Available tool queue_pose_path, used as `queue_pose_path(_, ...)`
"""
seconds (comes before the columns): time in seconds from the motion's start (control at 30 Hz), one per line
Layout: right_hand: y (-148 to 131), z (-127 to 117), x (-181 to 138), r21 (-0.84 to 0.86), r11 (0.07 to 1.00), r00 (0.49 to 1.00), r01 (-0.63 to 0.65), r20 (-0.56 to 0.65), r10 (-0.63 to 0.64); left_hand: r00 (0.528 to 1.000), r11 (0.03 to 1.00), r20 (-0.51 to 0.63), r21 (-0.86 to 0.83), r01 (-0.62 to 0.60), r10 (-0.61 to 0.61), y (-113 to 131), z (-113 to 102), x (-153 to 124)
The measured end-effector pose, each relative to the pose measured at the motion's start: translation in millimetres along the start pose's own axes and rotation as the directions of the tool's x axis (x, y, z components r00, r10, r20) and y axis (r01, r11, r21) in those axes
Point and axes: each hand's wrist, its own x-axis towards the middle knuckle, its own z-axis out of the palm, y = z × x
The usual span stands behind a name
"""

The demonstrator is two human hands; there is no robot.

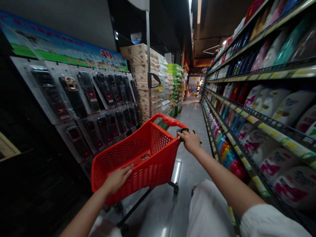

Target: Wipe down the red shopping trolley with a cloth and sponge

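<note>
A red plastic shopping basket cart point(138, 158) on small wheels stands tilted in a shop aisle in front of me. My left hand point(116, 179) lies on the basket's near side wall, fingers stretched over the mesh. My right hand point(190, 141) is closed round the black grip point(182, 130) of the cart's pull handle, beside the basket's red carry handle point(170, 120). The inside of the basket that shows looks bare.
Shelves of bottles and refill pouches point(266, 108) run along the right. On the left hangs a rack of packaged small goods point(98, 98), then stacked cartons point(140, 65) and a metal pole point(148, 65). The grey tiled aisle floor point(192, 115) runs ahead. My white-clad knee point(209, 210) is low in view.
</note>
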Motion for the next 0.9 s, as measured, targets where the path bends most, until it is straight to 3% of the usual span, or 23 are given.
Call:
queue_pose_path(0.1, -10, 0, -9, 0.098, 0.97, 0.973, 0.223, 0.036, -0.228, 0.996, 0.995, 0.069, 0.076, -0.067, 0.062, 20, -14, 12)
queue_pose_path(0.17, -3, -5, -7, 0.206, 0.943, 0.962, 0.261, 0.032, -0.273, 0.991, 0.986, 0.102, 0.13, -0.1, 0.087, 40, -21, 28)
queue_pose_path(0.27, 25, -18, 11, 0.303, 0.945, 0.992, 0.121, -0.082, -0.1, 0.973, 0.978, 0.103, 0.008, -0.206, 0.204, 69, -17, 60)
queue_pose_path(0.33, 44, -25, 26, 0.293, 0.956, 0.976, -0.014, -0.205, 0.077, 0.964, 0.97, 0.103, -0.054, -0.239, 0.243, 79, -6, 79)
queue_pose_path(0.4, 56, -26, 41, 0.268, 0.959, 0.958, -0.088, -0.24, 0.155, 0.969, 0.974, 0.124, -0.103, -0.2, 0.212, 81, 7, 93)
queue_pose_path(0.5, 56, -17, 59, 0.249, 0.967, 0.996, -0.053, -0.06, 0.07, 0.968, 0.965, 0.117, -0.171, -0.201, 0.222, 74, 19, 101)
queue_pose_path(0.63, 35, -10, 88, 0.161, 0.987, 0.988, 0.018, 0.15, -0.043, 0.959, 0.949, 0.1, -0.203, -0.24, 0.264, 68, 19, 98)
queue_pose_path(0.77, 15, -6, 121, 0.029, 0.997, 0.979, 0.078, 0.186, -0.082, 0.968, 0.953, 0.073, -0.207, -0.222, 0.241, 71, 18, 96)
queue_pose_path(0.9, 18, 8, 141, 0.097, 0.993, 0.989, 0.068, 0.121, -0.079, 0.98, 0.946, 0.027, -0.267, -0.182, 0.196, 75, 21, 103)
